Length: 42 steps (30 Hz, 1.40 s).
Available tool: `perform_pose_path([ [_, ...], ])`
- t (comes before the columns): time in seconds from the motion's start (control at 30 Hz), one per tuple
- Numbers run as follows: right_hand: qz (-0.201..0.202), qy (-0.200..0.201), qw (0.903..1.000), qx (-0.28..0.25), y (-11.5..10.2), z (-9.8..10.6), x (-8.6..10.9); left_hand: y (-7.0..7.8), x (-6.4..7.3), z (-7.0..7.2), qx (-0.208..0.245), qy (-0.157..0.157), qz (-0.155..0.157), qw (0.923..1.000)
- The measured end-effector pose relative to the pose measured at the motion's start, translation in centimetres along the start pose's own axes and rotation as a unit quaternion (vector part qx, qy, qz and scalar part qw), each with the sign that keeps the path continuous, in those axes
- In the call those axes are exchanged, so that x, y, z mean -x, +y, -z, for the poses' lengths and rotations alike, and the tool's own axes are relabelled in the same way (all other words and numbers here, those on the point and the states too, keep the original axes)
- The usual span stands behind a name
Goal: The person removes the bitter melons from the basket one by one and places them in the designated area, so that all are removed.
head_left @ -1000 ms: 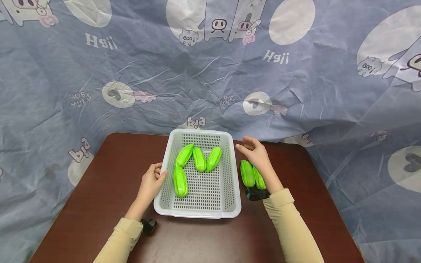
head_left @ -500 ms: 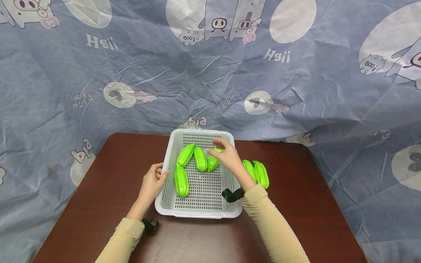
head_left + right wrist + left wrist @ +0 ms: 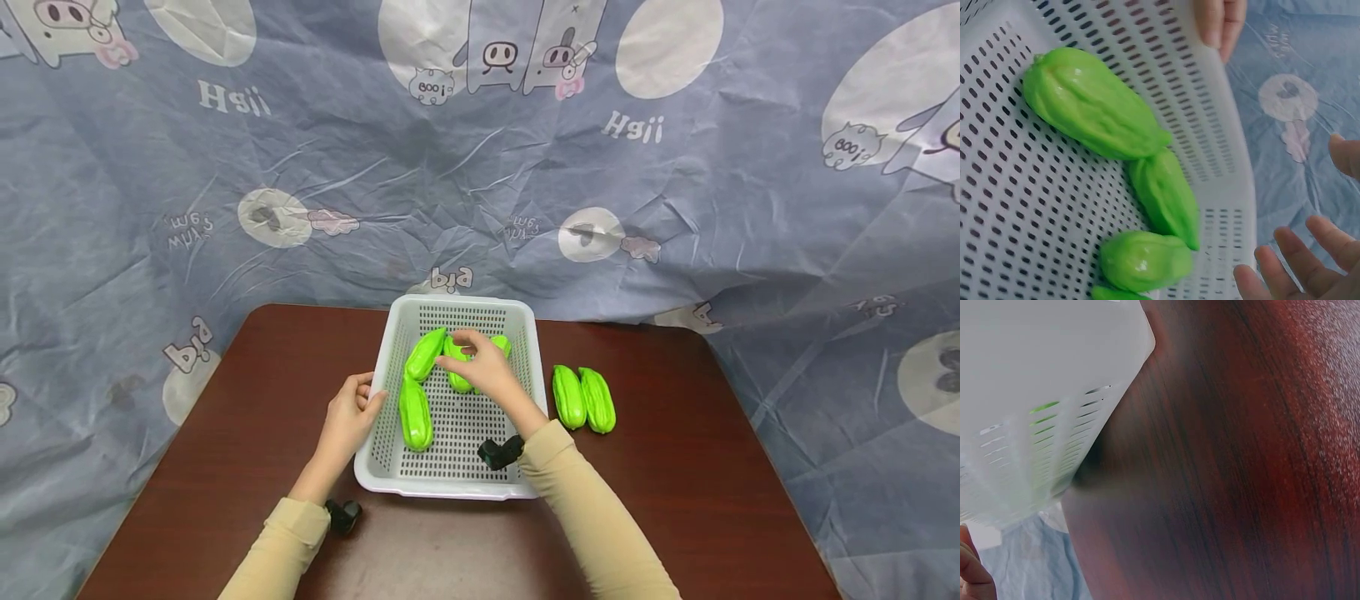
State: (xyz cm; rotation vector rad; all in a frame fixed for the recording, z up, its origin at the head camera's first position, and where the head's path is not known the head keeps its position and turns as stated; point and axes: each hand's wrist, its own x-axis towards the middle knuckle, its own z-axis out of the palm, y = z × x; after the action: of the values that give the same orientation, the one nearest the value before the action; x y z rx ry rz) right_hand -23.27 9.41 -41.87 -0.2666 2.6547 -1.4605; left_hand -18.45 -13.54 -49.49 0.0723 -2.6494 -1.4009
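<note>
A light grey plastic basket (image 3: 450, 487) with slotted walls sits on the table. My left hand (image 3: 350, 421) grips its left rim, thumb over the edge and fingers outside. Several glossy green ridged gourds lie inside: a near-left gourd (image 3: 416, 417), a far-left gourd (image 3: 425, 354), and others partly covered by my right hand (image 3: 487, 371). That hand hovers over the basket with fingers spread and nothing between them; the right wrist view shows the fingers apart beside a large gourd (image 3: 1085, 103). In the left wrist view, fingers (image 3: 974, 575) show beside the basket wall (image 3: 1054, 350).
Two more green gourds lie side by side on the table right of the basket, an inner gourd (image 3: 570, 398) and an outer gourd (image 3: 597, 400). The dark red-brown table (image 3: 675, 483) ends at the back against a blue printed cloth (image 3: 450, 183).
My right hand has moved left from above the two gourds beside the basket to over the basket's inside. My left hand has kept its grip on the rim.
</note>
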Motion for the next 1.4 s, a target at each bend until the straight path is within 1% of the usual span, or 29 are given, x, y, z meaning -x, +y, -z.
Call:
perform_pose_path([
  [0.2,-0.005,-0.03,0.9995,0.012,0.4,-2.1,-0.5,0.1,-0.1,0.0,0.002,0.0,-0.003,1.0],
  [0.27,-0.007,-0.043,0.9988,0.023,0.7,-2.7,-0.6,0.1,0.0,0.0,0.002,-0.001,-0.004,1.0],
  [0.47,-0.018,-0.112,0.992,0.056,1.2,-4.1,-0.4,0.0,0.1,-0.1,0.002,-0.003,-0.003,1.0],
  [0.53,-0.023,-0.127,0.9894,0.066,1.4,-4.5,-0.4,0.0,0.2,0.0,0.003,-0.003,-0.004,1.0],
  [0.7,-0.037,-0.137,0.9867,0.078,2.0,-5.3,-0.3,0.0,0.3,0.0,0.0,-0.004,-0.008,1.0],
  [0.9,-0.055,-0.136,0.9858,0.081,2.5,-6.1,0.0,-0.1,0.6,-0.1,-0.004,0.001,-0.011,0.9999],
  [1.07,-0.064,-0.147,0.9836,0.083,2.7,-6.6,0.3,-0.2,0.6,-0.2,0.0,0.006,-0.012,0.9999],
  [1.27,-0.055,-0.181,0.977,0.099,3.2,-7.2,0.1,-0.2,0.7,-0.2,0.001,0.016,-0.018,0.9997],
  [1.4,-0.05,-0.189,0.9753,0.104,3.2,-7.3,-0.1,-0.2,0.6,-0.2,-0.002,0.02,-0.018,0.9996],
])
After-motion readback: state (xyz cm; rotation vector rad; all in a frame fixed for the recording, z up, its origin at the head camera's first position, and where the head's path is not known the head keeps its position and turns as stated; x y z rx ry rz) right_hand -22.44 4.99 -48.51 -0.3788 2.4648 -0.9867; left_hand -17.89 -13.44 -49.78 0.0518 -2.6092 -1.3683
